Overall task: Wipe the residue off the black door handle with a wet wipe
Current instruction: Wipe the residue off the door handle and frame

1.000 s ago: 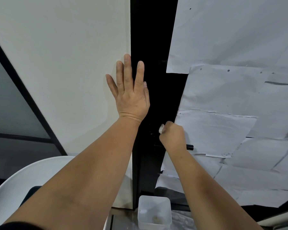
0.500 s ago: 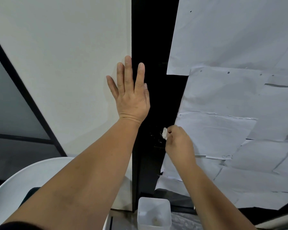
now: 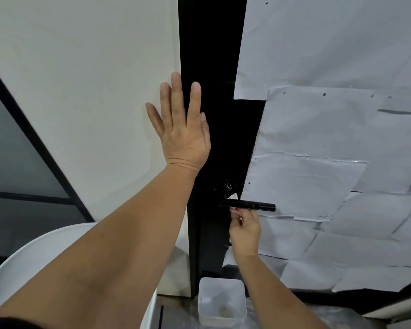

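- Paper-covered black door (image 3: pixel 214 91) beside white wall (image 3: pixel 93 79).
- L hand (image 3: pixel 183 129) flat, fingers spread wide, across wall/door edge.
- R hand (image 3: pixel 244 230) fingers pinching white wet wipe (image 3: pixel 233 197) at black bar door handle (image 3: pixel 247 205).

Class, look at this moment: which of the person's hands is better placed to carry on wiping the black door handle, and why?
The right hand: it holds the wet wipe at the black door handle. The left hand lies flat on the wall above.

Nothing readable is showing anywhere you are looking. The white paper sheets (image 3: pixel 330 138) taped over the door on the right are showing only creases, small dark dots and a faint scribble near one lower edge, too small to read. The plastic container (image 3: pixel 221 302) near you is carrying no label.
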The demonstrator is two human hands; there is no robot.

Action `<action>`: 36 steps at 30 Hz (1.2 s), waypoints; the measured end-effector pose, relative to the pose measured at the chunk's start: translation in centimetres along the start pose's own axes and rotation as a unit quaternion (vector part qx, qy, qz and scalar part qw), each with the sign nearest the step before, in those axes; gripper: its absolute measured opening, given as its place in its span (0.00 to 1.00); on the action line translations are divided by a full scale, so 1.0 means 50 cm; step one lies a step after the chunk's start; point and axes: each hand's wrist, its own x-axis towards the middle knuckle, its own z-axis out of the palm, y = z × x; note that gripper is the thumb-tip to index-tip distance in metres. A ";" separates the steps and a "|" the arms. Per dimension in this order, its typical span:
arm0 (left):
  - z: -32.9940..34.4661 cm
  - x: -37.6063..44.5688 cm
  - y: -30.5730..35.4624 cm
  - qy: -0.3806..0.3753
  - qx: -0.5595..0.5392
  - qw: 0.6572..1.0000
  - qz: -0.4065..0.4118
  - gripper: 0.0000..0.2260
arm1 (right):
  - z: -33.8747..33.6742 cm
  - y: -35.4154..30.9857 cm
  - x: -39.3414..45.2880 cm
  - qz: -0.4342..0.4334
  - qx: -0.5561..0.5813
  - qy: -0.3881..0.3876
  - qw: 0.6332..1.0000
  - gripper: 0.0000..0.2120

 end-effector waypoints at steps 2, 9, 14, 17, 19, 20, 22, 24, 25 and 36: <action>0.000 -0.001 -0.001 -0.001 -0.006 1.000 0.003 0.23 | 0.018 -0.003 0.003 -0.003 0.018 0.032 0.999 0.15; 0.004 0.000 -0.002 0.015 -0.006 1.000 0.006 0.24 | 0.075 -0.005 0.019 -0.065 0.110 0.099 0.987 0.21; 0.008 0.000 -0.005 0.019 -0.005 1.000 0.009 0.24 | 0.105 0.009 0.026 -0.119 0.122 0.112 0.979 0.22; 0.007 0.001 -0.004 0.022 -0.008 1.000 0.010 0.23 | 0.116 -0.025 0.036 -0.038 0.240 0.133 0.961 0.18; 0.007 0.000 -0.003 0.021 -0.012 1.000 0.009 0.22 | 0.125 -0.035 0.047 0.049 0.335 0.152 0.929 0.16; 0.006 -0.001 -0.003 0.019 -0.013 1.000 0.009 0.22 | 0.129 -0.033 0.048 0.076 0.355 0.150 0.920 0.15; 0.007 -0.001 -0.002 0.020 -0.015 1.000 0.007 0.22 | 0.139 -0.020 0.032 0.102 0.345 0.107 0.927 0.11; 0.005 -0.001 -0.002 0.017 -0.020 1.000 0.004 0.22 | 0.135 -0.012 0.005 0.134 0.352 0.084 0.923 0.10; 0.005 0.000 -0.001 0.017 -0.020 1.000 0.004 0.22 | 0.129 -0.016 0.003 0.150 0.370 0.107 0.911 0.10; 0.003 -0.001 -0.001 0.014 -0.024 1.000 0.002 0.23 | 0.155 -0.022 0.006 0.155 0.426 0.136 0.881 0.13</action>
